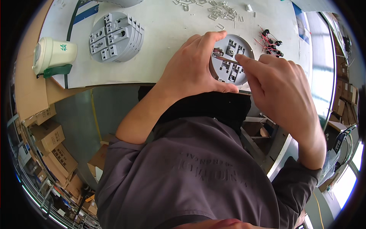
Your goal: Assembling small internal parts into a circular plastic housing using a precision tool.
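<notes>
A round grey plastic base (244,45) with slots and small metal contacts lies at the table's front edge. My left hand (193,65) grips its left side, thumb at the near rim and fingers at the far rim. In my right hand (272,76) is a slim metal tool, seemingly tweezers (228,60), pinched between thumb and forefinger. It slants across the face of the base, its tip at small parts near the left rim. Just what the tip touches is too small to tell. The right hand's other fingers are curled and partly hidden.
A stack of similar grey bases (116,38) stands at the left, near a cream lidded cup (57,53) with a green handle. Clear U-shaped pieces (223,12) lie scattered at the back. Small black parts with red wires (270,44) sit at the right. Cardboard boxes (49,137) stand at lower left.
</notes>
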Demonstrator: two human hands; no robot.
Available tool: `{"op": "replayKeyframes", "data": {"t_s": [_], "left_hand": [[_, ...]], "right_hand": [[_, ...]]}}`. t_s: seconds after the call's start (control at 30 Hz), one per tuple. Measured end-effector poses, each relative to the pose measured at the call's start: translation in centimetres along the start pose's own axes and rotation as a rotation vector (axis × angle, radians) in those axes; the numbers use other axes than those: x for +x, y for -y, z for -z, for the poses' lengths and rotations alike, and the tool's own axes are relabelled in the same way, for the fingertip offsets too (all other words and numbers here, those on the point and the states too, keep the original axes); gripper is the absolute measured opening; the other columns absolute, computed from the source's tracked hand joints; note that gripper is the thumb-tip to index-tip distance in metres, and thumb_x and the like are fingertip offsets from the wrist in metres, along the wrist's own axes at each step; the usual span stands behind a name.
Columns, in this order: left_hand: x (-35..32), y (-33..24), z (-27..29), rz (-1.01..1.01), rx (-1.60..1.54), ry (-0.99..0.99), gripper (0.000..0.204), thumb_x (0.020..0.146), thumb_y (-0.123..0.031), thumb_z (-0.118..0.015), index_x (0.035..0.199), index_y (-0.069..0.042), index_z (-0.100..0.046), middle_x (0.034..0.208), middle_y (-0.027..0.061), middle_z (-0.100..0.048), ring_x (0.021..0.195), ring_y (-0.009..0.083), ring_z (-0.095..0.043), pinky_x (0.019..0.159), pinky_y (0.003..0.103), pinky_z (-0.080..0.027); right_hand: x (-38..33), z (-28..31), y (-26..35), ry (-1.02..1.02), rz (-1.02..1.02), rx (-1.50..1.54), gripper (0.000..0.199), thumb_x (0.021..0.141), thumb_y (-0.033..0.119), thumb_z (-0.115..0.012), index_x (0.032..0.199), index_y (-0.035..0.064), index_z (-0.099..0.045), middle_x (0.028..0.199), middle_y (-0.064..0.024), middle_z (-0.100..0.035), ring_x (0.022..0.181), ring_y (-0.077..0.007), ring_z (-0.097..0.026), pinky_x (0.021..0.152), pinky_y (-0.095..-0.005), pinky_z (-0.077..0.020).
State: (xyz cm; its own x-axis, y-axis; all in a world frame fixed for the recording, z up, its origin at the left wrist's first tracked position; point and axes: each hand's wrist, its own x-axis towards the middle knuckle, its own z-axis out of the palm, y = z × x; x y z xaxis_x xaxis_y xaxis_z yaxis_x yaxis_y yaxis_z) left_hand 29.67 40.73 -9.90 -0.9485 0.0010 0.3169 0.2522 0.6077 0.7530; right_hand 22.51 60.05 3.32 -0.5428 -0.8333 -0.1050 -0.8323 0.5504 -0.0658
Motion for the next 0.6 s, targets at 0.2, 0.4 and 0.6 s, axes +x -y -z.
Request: {"op": "replayKeyframes", "data": {"t_s": [0.2, 0.4, 0.6], "left_hand": [[0.1, -0.2, 0.1, -0.014, -0.007, -0.01, 0.114, 0.058, -0.049, -0.106, 0.15, -0.006, -0.054, 0.135, 0.0096, -0.072, 0.115, 0.028, -0.07, 0.104, 0.04, -0.055], [0.2, -0.2, 0.1, 0.022, -0.023, 0.012, 0.116, 0.054, -0.045, -0.108, 0.149, -0.005, -0.055, 0.133, 0.0106, -0.073, 0.114, 0.0273, -0.07, 0.104, 0.04, -0.055], [-0.1, -0.3, 2.0, 0.112, -0.137, 0.111, 0.097, 0.067, -0.03, -0.104, 0.148, -0.004, -0.058, 0.132, 0.0111, -0.073, 0.11, 0.0258, -0.07, 0.097, 0.039, -0.056]], "right_hand": [[0.5, 0.0, -0.1, 0.017, -0.002, 0.02, 0.021, 0.092, 0.0, -0.071, 0.11, 0.0015, -0.082, 0.071, -0.0084, -0.067, 0.054, -0.0211, -0.053, 0.057, -0.0362, -0.0456], [0.1, 0.0, -0.9, 0.1, -0.051, 0.041, 0.021, 0.092, 0.001, -0.073, 0.111, 0.0012, -0.082, 0.073, -0.0086, -0.067, 0.056, -0.0205, -0.054, 0.058, -0.0366, -0.046], [-2.1, -3.4, -0.1, -0.222, -0.13, 0.392, 0.028, 0.085, 0.004, -0.085, 0.113, 0.003, -0.082, 0.101, -0.0072, -0.074, 0.067, -0.0171, -0.063, 0.066, -0.0335, -0.0547]]}}
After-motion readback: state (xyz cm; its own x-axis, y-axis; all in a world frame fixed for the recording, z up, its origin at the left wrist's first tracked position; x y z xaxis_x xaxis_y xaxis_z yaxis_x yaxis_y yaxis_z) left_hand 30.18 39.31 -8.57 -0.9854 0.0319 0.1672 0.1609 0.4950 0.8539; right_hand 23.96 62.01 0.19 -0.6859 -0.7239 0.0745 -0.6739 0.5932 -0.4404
